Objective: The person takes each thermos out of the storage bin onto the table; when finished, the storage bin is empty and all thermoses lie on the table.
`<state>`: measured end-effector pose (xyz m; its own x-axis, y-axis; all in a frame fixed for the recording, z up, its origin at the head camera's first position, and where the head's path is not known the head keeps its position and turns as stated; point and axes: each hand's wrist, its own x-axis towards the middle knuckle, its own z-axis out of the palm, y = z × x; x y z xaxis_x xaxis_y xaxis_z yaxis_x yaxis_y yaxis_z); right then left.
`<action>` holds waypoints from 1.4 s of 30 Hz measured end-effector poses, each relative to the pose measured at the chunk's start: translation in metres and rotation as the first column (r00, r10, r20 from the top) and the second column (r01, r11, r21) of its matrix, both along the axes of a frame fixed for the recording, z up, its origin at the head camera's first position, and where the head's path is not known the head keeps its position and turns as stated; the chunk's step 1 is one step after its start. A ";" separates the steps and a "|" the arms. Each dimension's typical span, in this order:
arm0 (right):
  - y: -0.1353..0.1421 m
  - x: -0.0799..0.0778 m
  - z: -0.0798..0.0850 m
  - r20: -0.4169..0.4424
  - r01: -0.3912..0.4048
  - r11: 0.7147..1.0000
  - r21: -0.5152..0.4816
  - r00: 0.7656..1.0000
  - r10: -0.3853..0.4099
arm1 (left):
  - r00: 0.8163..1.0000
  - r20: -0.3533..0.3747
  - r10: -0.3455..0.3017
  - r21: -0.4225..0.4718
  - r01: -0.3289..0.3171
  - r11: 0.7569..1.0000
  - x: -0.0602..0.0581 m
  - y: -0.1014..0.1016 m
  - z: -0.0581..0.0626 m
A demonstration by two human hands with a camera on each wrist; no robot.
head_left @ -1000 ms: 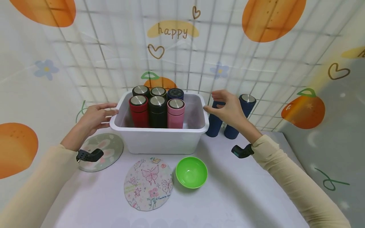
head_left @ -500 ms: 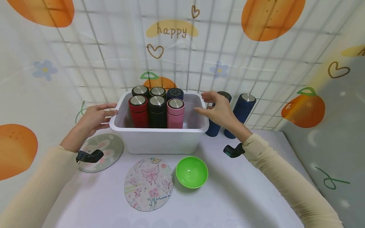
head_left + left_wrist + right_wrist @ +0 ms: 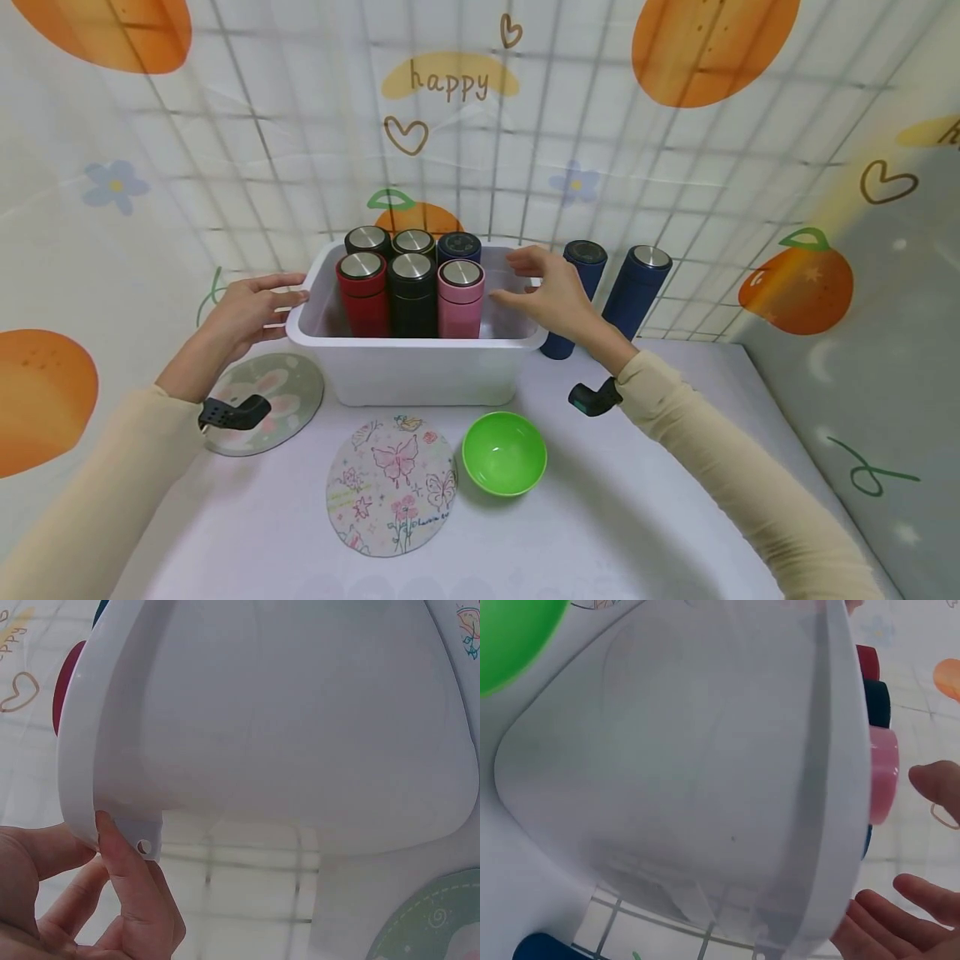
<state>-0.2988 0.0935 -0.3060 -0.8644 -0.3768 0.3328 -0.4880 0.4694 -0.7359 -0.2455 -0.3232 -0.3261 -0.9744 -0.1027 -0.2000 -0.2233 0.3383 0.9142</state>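
Note:
A white plastic tub (image 3: pixel 420 367) stands on the table with several upright thermos bottles in it. In the front row are a red thermos (image 3: pixel 365 300), a black thermos (image 3: pixel 414 304) and a pink thermos (image 3: pixel 461 304); two dark ones and a navy one with a dark lid stand behind. At the tub's left end my left hand (image 3: pixel 251 312) pinches the rim between thumb and fingers, as the left wrist view shows. My right hand (image 3: pixel 551 292) hovers over the tub's right end beside the pink thermos, thumb and fingers spread apart, holding nothing.
Two navy thermos bottles (image 3: pixel 633 292) stand right of the tub, behind my right arm. A green bowl (image 3: pixel 504 454) and a round butterfly mat (image 3: pixel 392 487) lie in front. A rabbit mat (image 3: pixel 292 400) lies under my left wrist. A patterned curtain over a wire grid backs the table.
My right hand has moved left, from beside the navy bottles to above the tub's right end. My left hand stays at the rim, and the bottles have not moved.

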 end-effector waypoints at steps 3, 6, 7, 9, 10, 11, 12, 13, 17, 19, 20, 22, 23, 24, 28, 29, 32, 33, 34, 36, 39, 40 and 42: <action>-0.005 -0.001 -0.002 0.006 -0.017 1.000 -0.006 1.000 0.017 | 1.000 -0.002 0.004 0.001 -0.004 1.000 -0.001 0.000 -0.001; -0.009 -0.002 -0.004 0.005 -0.026 1.000 -0.002 1.000 0.026 | 1.000 -0.001 0.007 0.006 -0.007 1.000 -0.002 0.001 -0.001; -0.010 -0.002 -0.004 0.006 -0.028 1.000 0.002 1.000 0.028 | 1.000 0.000 0.007 0.008 -0.007 1.000 -0.003 0.001 -0.002; -0.013 -0.003 -0.005 0.015 -0.031 0.999 0.012 0.999 0.031 | 1.000 0.003 0.009 0.009 -0.009 1.000 -0.003 0.001 -0.002; -0.014 -0.003 -0.006 0.021 -0.035 0.999 0.013 0.999 0.035 | 1.000 0.003 0.007 0.006 -0.007 1.000 -0.003 0.002 -0.001; -0.016 -0.003 -0.006 0.026 -0.039 0.999 0.017 0.999 0.039 | 1.000 0.003 0.006 0.003 -0.006 1.000 -0.002 0.002 -0.001; -0.017 -0.003 -0.007 0.030 -0.044 0.999 0.020 0.999 0.043 | 1.000 0.003 0.006 0.000 -0.005 1.000 -0.002 0.002 -0.001; -0.019 -0.003 -0.007 0.029 -0.047 0.999 0.026 0.999 0.046 | 1.000 0.003 0.005 0.000 -0.005 1.000 -0.001 0.001 -0.001; -0.024 -0.003 -0.008 0.026 -0.048 0.998 0.036 0.999 0.047 | 1.000 -0.002 0.001 0.011 -0.001 1.000 0.001 0.001 0.000; -0.027 -0.002 -0.009 0.031 -0.051 0.998 0.028 0.998 0.050 | 1.000 -0.005 0.002 0.024 -0.002 1.000 0.001 0.000 0.000; -0.028 -0.002 -0.009 0.036 -0.054 0.998 0.018 0.998 0.053 | 1.000 -0.006 0.002 0.029 -0.002 1.000 0.001 0.000 -0.001; -0.031 -0.001 -0.010 0.045 -0.057 0.998 0.002 0.997 0.057 | 1.000 -0.009 0.001 0.036 -0.001 0.999 0.001 -0.001 -0.001; -0.033 -0.001 -0.010 0.048 -0.056 0.998 -0.005 0.997 0.056 | 1.000 -0.011 0.001 0.038 -0.001 0.999 0.001 -0.001 -0.001; -0.034 -0.001 -0.011 0.050 -0.054 0.998 -0.010 0.997 0.055 | 1.000 -0.013 0.001 0.040 0.000 0.999 0.000 -0.001 -0.002; -0.040 -0.002 -0.013 0.038 -0.049 0.999 -0.005 0.998 0.049 | 1.000 -0.017 0.000 0.047 0.000 0.999 0.000 -0.002 -0.002; -0.041 -0.003 -0.014 0.030 -0.049 0.999 -0.003 0.998 0.049 | 1.000 -0.018 0.000 0.049 0.000 0.999 0.000 -0.002 -0.002; -0.045 -0.005 -0.015 0.011 -0.055 0.998 -0.001 0.998 0.055 | 1.000 -0.015 0.002 0.051 -0.001 0.999 0.000 -0.002 -0.002; -0.046 -0.006 -0.016 0.007 -0.054 0.999 0.000 0.999 0.054 | 1.000 -0.014 0.002 0.049 -0.001 0.999 0.000 -0.002 -0.002; -0.047 -0.007 -0.016 0.003 -0.050 0.999 0.002 0.999 0.050 | 1.000 -0.014 0.002 0.045 -0.002 0.999 0.000 -0.002 -0.002; -0.048 -0.008 -0.016 0.001 -0.039 0.999 0.009 0.999 0.039 | 1.000 -0.013 0.002 0.038 -0.001 0.999 0.000 -0.001 -0.001; -0.049 -0.008 -0.016 0.002 -0.023 1.000 0.017 1.000 0.023 | 1.000 -0.014 0.002 0.026 -0.002 1.000 0.000 -0.001 -0.001; -0.049 -0.008 -0.016 0.003 -0.018 1.000 0.018 1.000 0.018 | 1.000 -0.014 0.003 0.024 -0.002 1.000 0.000 0.000 -0.001; -0.049 -0.008 -0.016 0.004 -0.001 1.000 0.026 1.000 0.001 | 1.000 -0.014 0.004 0.023 -0.004 1.000 0.000 0.000 0.000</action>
<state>-0.3064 0.0446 -0.3219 -0.8653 -0.3864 0.3194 -0.4856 0.4877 -0.7255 -0.2455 -0.3236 -0.3264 -0.9767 -0.1020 -0.1887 -0.2117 0.3165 0.9247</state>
